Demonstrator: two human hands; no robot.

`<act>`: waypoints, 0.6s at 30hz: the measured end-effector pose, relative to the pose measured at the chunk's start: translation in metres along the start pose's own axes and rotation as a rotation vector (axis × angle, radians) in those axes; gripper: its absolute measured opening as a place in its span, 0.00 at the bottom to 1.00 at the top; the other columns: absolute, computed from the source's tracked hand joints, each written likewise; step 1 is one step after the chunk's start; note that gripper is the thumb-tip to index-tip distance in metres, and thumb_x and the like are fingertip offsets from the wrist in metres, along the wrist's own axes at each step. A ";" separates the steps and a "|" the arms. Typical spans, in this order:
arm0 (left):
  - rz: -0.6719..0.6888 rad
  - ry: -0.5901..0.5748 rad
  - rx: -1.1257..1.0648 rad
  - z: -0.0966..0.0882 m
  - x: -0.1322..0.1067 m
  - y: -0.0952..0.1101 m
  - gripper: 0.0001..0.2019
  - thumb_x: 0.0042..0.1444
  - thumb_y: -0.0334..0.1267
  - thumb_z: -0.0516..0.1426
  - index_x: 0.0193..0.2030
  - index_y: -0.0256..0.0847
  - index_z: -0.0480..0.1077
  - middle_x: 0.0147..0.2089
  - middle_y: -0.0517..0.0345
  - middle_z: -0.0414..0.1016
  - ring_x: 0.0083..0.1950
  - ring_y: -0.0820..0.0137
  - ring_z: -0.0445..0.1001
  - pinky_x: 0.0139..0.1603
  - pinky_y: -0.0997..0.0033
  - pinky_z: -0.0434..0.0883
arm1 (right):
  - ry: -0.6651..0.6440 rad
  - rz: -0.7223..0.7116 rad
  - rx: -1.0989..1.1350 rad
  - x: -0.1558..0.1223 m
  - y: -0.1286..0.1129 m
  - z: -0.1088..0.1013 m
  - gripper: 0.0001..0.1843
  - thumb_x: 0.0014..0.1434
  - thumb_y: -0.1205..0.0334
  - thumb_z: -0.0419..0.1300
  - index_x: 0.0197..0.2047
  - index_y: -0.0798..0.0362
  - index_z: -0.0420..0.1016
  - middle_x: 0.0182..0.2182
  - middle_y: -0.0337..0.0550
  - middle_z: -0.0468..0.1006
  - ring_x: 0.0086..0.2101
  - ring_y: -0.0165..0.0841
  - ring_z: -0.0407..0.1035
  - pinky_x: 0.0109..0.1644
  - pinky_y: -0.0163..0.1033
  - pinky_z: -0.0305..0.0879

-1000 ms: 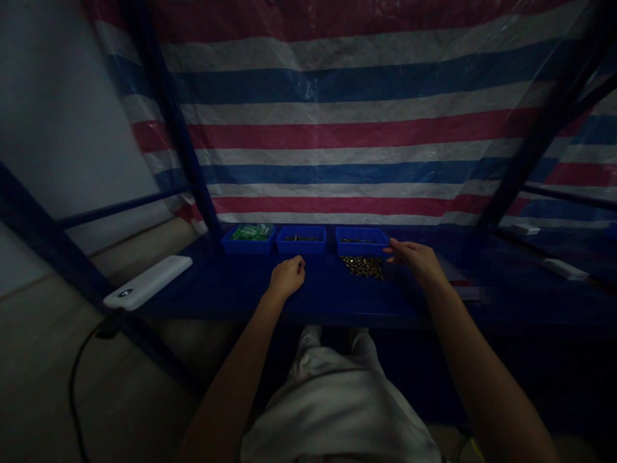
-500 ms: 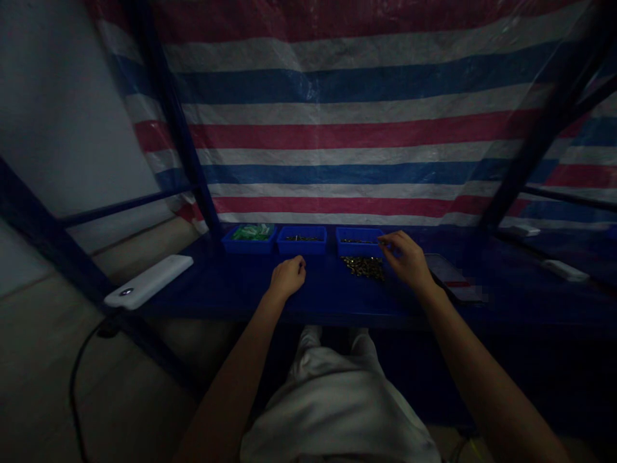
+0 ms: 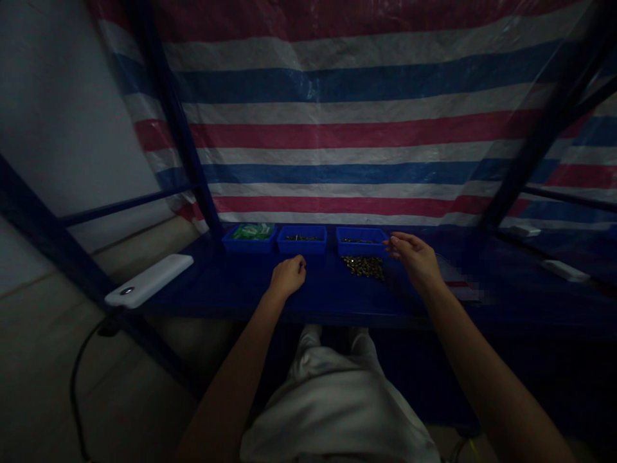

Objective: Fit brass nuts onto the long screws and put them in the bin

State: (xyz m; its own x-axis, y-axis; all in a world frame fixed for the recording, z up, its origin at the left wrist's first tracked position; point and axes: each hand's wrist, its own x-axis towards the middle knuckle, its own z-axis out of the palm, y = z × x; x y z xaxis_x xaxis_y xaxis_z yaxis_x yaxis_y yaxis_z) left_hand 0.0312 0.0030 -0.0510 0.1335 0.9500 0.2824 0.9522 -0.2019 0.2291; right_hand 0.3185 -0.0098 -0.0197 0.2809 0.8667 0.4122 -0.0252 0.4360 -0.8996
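My left hand [image 3: 288,275] rests on the blue table [image 3: 318,296] with its fingers curled closed; what they hold, if anything, is hidden. My right hand [image 3: 415,258] hovers just right of a blue bin [image 3: 359,249] with small metal parts in it. Its thumb and fingertips are pinched together, and anything between them is too small to make out. In front of that bin lies a loose pile of small brass-coloured metal pieces [image 3: 364,267], left of my right hand.
A middle blue bin [image 3: 301,247] holds small metal parts, and a left blue bin [image 3: 248,246] holds green packets. A long white device [image 3: 150,281] lies at the table's left end. Partly behind my right wrist is a flat dark tablet-like object [image 3: 450,273]. Blue posts [image 3: 180,128] frame both sides.
My right hand has moved slightly right, away from the right bin's rim and off the pile's edge. My left hand has stayed in place.
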 end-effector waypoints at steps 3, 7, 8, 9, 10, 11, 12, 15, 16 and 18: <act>0.013 0.002 -0.006 0.000 0.000 -0.001 0.11 0.54 0.36 0.48 0.42 0.45 0.68 0.39 0.57 0.75 0.38 0.69 0.72 0.37 0.72 0.64 | 0.029 0.050 0.006 0.002 -0.001 -0.002 0.16 0.40 0.56 0.67 0.31 0.54 0.70 0.26 0.42 0.76 0.25 0.29 0.69 0.25 0.33 0.63; 0.004 -0.004 -0.004 -0.001 0.000 0.000 0.10 0.54 0.36 0.48 0.41 0.45 0.67 0.39 0.57 0.75 0.39 0.69 0.72 0.37 0.73 0.64 | 0.018 0.023 -0.038 0.003 -0.005 -0.004 0.15 0.39 0.57 0.68 0.29 0.54 0.71 0.21 0.38 0.73 0.21 0.26 0.64 0.23 0.32 0.60; 0.001 -0.008 -0.004 -0.001 0.000 0.000 0.11 0.54 0.36 0.48 0.42 0.45 0.67 0.39 0.57 0.75 0.39 0.69 0.72 0.37 0.73 0.64 | -0.009 0.022 -0.043 0.003 -0.007 -0.004 0.15 0.39 0.56 0.68 0.29 0.54 0.72 0.21 0.38 0.73 0.21 0.26 0.64 0.23 0.32 0.60; -0.001 -0.012 -0.004 -0.001 0.000 0.000 0.11 0.54 0.36 0.48 0.42 0.45 0.67 0.39 0.57 0.75 0.39 0.69 0.72 0.37 0.73 0.64 | -0.042 0.029 -0.038 0.002 -0.008 -0.005 0.15 0.40 0.56 0.67 0.30 0.54 0.72 0.21 0.37 0.72 0.21 0.25 0.63 0.24 0.32 0.60; 0.001 -0.013 -0.004 -0.001 0.000 0.001 0.11 0.54 0.36 0.48 0.42 0.45 0.67 0.39 0.57 0.75 0.39 0.69 0.72 0.37 0.73 0.64 | -0.079 0.042 -0.019 0.002 -0.009 -0.006 0.14 0.40 0.56 0.67 0.30 0.54 0.73 0.22 0.37 0.72 0.21 0.25 0.63 0.24 0.32 0.60; 0.004 -0.014 -0.004 -0.001 0.000 0.001 0.11 0.54 0.36 0.48 0.42 0.45 0.67 0.39 0.57 0.75 0.39 0.69 0.72 0.37 0.73 0.64 | -0.120 0.058 0.014 0.000 -0.011 -0.006 0.14 0.41 0.55 0.67 0.31 0.53 0.73 0.23 0.37 0.72 0.22 0.25 0.63 0.25 0.32 0.60; 0.003 -0.014 -0.004 -0.001 0.000 0.001 0.11 0.54 0.36 0.48 0.42 0.45 0.67 0.39 0.57 0.75 0.39 0.69 0.72 0.37 0.73 0.64 | -0.161 0.079 0.056 -0.001 -0.012 -0.007 0.14 0.42 0.55 0.66 0.32 0.52 0.74 0.23 0.36 0.72 0.22 0.25 0.63 0.26 0.32 0.60; -0.010 -0.015 0.000 -0.001 0.000 0.001 0.11 0.55 0.36 0.48 0.42 0.45 0.67 0.39 0.57 0.75 0.38 0.69 0.72 0.37 0.73 0.64 | -0.256 0.133 0.197 -0.005 -0.015 -0.007 0.13 0.44 0.55 0.66 0.33 0.51 0.73 0.24 0.35 0.70 0.23 0.24 0.63 0.27 0.32 0.61; -0.015 -0.017 0.002 -0.002 0.000 0.002 0.11 0.55 0.36 0.48 0.42 0.45 0.67 0.39 0.57 0.75 0.38 0.69 0.72 0.37 0.73 0.64 | -0.272 0.143 0.233 -0.006 -0.015 -0.007 0.12 0.44 0.54 0.65 0.32 0.51 0.73 0.24 0.35 0.70 0.23 0.24 0.63 0.27 0.32 0.61; -0.013 -0.018 0.005 -0.003 0.000 0.002 0.11 0.55 0.36 0.48 0.42 0.45 0.68 0.40 0.57 0.75 0.39 0.69 0.72 0.38 0.73 0.64 | -0.279 0.159 0.266 -0.008 -0.015 -0.007 0.13 0.45 0.53 0.65 0.32 0.51 0.73 0.23 0.35 0.69 0.23 0.24 0.63 0.27 0.32 0.61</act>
State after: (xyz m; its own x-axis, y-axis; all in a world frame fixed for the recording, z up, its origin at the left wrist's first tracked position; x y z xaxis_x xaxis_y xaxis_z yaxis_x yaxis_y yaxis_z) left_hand 0.0328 0.0020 -0.0480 0.1264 0.9566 0.2627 0.9552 -0.1888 0.2280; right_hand 0.3229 -0.0248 -0.0108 -0.0163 0.9447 0.3275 -0.3048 0.3072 -0.9015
